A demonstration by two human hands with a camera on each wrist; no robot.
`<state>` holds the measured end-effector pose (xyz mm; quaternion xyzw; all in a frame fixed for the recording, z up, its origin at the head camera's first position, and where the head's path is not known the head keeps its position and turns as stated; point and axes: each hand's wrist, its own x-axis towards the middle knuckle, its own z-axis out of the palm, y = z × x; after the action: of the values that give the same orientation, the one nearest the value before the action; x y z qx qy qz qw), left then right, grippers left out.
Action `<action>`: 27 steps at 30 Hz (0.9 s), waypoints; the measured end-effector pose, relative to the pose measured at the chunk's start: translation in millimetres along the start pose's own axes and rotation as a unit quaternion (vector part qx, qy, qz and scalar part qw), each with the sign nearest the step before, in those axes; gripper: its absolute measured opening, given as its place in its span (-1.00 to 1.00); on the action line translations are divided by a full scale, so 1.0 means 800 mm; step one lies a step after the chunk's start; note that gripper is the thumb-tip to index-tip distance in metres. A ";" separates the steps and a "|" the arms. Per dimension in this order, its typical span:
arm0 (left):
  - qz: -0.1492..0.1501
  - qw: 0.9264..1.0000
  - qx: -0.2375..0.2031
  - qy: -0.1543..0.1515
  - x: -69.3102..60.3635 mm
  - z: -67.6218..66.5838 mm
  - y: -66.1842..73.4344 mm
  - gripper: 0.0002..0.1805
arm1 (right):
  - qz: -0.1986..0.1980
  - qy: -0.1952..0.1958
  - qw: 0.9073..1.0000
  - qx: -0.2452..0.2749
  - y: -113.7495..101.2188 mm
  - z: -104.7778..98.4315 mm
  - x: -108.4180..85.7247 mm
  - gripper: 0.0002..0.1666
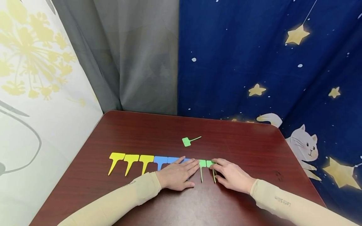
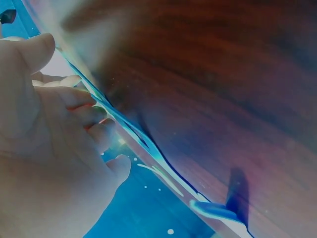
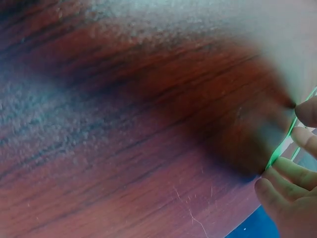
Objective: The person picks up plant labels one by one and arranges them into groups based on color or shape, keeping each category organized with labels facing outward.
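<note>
T-shaped plastic plant labels lie in a row across the table. Three yellow labels (image 1: 131, 158) form its left end, followed by blue labels (image 1: 160, 160) and two green labels (image 1: 202, 163). My left hand (image 1: 178, 177) lies flat with straight fingers over the blue part, hiding some of it; its fingertips reach the first green label. At the row's right end, my right hand (image 1: 234, 176) touches the edge of the last green label (image 1: 209, 163) with its fingertips, fingers slightly bent. The thumb is near that label's stem. In the right wrist view, green plastic (image 3: 277, 156) shows beside the fingertips.
A loose green label (image 1: 186, 142) lies beyond the row, its stem pointing right. The dark red wooden table (image 1: 240, 135) has rounded far corners. Grey (image 1: 147, 56) and blue starry curtains (image 1: 226, 62) hang behind it, with a pale patterned cloth (image 1: 34, 125) on the left.
</note>
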<state>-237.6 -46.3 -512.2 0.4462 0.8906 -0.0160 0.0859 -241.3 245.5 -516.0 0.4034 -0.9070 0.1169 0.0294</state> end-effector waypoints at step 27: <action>-0.010 0.997 -0.074 0.001 -0.020 -0.003 -0.010 -0.22 | -0.031 0.050 0.997 -0.047 0.030 -0.015 0.061 -0.65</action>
<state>-234.9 -63.3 -507.7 0.4298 0.8938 0.0500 0.1178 -292.6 228.3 -501.9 0.4228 -0.8962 0.0931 0.0974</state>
